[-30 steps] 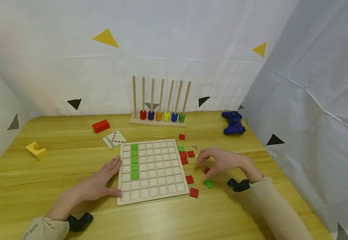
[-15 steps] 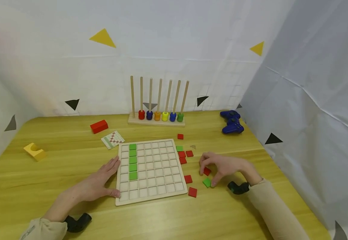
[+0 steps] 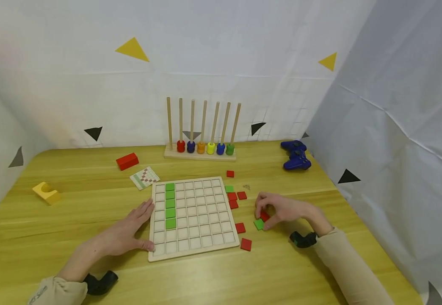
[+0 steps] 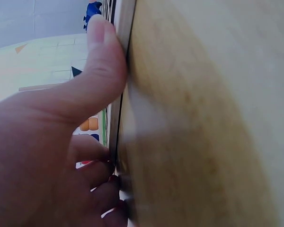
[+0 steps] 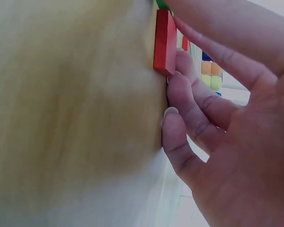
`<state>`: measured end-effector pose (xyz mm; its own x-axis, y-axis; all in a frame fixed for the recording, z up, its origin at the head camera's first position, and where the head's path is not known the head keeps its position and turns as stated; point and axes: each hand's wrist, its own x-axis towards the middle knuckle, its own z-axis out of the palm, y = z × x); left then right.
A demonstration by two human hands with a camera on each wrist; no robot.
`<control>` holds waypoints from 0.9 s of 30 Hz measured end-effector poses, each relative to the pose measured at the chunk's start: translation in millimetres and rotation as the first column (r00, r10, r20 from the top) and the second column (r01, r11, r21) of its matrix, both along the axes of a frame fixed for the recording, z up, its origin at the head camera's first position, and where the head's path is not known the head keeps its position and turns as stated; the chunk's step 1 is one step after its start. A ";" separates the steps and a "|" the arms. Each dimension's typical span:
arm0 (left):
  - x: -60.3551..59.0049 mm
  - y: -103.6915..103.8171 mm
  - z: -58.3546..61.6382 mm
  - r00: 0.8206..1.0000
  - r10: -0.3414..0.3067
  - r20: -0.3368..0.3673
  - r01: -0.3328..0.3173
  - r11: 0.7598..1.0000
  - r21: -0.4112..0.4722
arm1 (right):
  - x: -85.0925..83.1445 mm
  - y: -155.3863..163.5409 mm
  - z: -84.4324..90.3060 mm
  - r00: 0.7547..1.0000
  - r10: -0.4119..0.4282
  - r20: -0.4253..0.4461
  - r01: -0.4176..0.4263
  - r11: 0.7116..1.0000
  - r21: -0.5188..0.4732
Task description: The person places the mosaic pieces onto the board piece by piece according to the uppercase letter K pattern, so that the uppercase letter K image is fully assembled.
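Observation:
A wooden grid board (image 3: 157, 256) lies on the table, with a column of several green tiles (image 3: 170, 203) set in its second column from the left. My left hand (image 3: 123, 233) lies at the board's left edge, fingers extended along the side and thumb on the lower left corner. To the board's right, my right hand (image 3: 282, 208) pinches a loose green tile (image 3: 258, 224) between thumb and index finger, low at the table. A red tile (image 5: 164, 42) sits under that palm, close to the fingertips in the right wrist view.
More red tiles (image 3: 246, 244) and a green tile (image 3: 229, 189) lie along the board's right side. A pattern card (image 3: 145, 177), red block (image 3: 127, 161) and yellow block (image 3: 47, 193) are left. A bead stand (image 3: 200, 156) and blue game controller (image 3: 296, 155) stand at the back.
My right hand's thumb and index finger have closed in on the green tile, which has slid slightly away from me and left, beside the red tile. My left hand stays at the board.

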<state>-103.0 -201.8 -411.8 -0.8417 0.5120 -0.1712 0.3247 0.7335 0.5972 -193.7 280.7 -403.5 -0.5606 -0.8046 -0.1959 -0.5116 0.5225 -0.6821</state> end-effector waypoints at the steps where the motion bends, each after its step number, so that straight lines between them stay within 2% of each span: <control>1: 0.2 0.0 -0.1 1.000 -0.001 0.000 0.001 1.000 0.001 | 0.2 -0.6 -0.1 1.000 -0.008 -0.008 0.008 1.000 -0.001; 9: 0.9 0.3 -0.4 1.000 0.004 -0.003 -0.004 1.000 0.004 | -2.4 -1.4 -3.2 0.996 -0.051 -0.070 0.052 0.999 0.014; 18: 0.3 0.4 -0.7 1.000 0.004 0.004 -0.004 1.000 0.002 | -2.6 -2.9 -3.9 0.993 -0.093 -0.068 0.094 0.996 0.002; 27: 0.3 0.1 -0.7 1.000 0.000 -0.005 0.000 1.000 0.002 | -1.5 -4.0 -0.9 0.992 -0.088 -0.086 0.088 0.996 -0.006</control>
